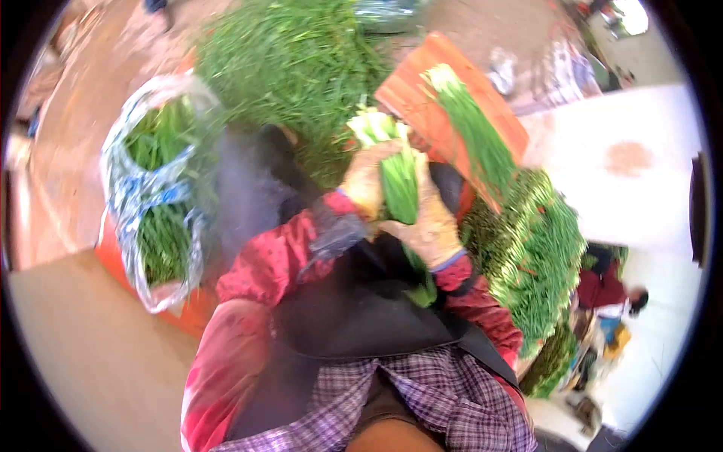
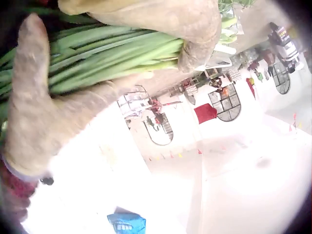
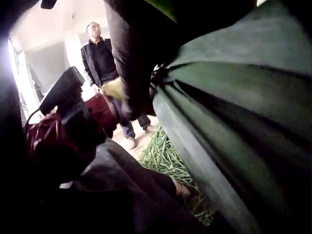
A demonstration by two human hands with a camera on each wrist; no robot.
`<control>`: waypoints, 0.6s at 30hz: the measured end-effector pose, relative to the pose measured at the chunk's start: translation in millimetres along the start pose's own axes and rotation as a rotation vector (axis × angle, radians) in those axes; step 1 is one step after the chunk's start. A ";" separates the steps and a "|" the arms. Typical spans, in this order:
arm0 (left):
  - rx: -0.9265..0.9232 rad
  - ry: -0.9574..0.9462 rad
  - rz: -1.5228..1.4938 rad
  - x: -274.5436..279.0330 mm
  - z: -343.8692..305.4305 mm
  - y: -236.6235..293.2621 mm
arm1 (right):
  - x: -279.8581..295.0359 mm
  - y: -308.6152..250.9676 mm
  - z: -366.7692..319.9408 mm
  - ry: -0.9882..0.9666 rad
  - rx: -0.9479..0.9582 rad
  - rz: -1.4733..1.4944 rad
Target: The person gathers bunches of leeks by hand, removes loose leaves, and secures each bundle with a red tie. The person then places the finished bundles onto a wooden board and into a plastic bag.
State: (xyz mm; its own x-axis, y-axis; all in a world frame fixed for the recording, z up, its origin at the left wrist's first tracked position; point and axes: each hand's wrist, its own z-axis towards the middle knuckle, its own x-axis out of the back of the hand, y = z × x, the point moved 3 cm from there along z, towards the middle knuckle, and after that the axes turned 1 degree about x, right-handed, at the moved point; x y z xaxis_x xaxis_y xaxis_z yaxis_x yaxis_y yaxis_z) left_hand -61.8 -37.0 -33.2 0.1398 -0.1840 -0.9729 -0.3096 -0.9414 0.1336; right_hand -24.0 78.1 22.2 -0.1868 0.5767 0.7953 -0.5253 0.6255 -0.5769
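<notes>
A bundle of green leafy stalks with pale ends [image 1: 399,188] is between the two gloved hands, pale ends pointing away from the body. The left hand [image 1: 365,177] grips its left side near the pale ends. On the other side, the right hand [image 1: 433,218] holds it, thumb across the lower leaves. In the left wrist view the left hand [image 2: 165,19] bends over the stalks [image 2: 117,51], and the right hand [image 2: 44,107] lies around them with thumb raised. Leaves [image 3: 234,112] fill much of the right wrist view, beside a dark, shadowed finger [image 3: 131,53].
Loose greens [image 1: 294,68] are heaped ahead. An orange board [image 1: 407,87] carries another bundle [image 1: 474,128]. A plastic bag of greens [image 1: 117,169] stands left; stacked bundles [image 1: 542,256] lie right. A person [image 3: 102,58] stands nearby in the right wrist view.
</notes>
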 end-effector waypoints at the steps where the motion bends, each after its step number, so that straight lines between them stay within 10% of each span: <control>1: 0.069 0.047 -0.024 1.9 -1.7 -2.0 | -4.0 1.7 -5.7 -0.044 -0.216 -0.006; 6: -0.151 0.171 0.178 6.4 12.6 8.6 | 10.6 12.9 -20.4 -0.268 -0.552 -0.064; 9: -0.211 -0.069 0.236 22.6 37.2 59.7 | 40.8 45.9 -34.1 -0.272 -0.384 -0.107; 12: -0.293 0.139 0.306 33.3 45.8 104.7 | 93.4 98.0 -36.0 -0.113 -0.274 -0.243; 18: 0.034 0.115 0.564 82.1 58.8 90.5 | 188.7 194.4 37.9 0.091 -0.430 -0.547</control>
State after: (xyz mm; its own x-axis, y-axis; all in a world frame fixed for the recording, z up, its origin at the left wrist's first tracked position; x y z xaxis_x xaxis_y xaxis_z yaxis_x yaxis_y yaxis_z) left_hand -133.6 -120.8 -112.1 0.0450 -0.6865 -0.7257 -0.3961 -0.6791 0.6179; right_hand -192.9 288.5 67.2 0.0910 0.1498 0.9845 -0.1456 0.9800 -0.1357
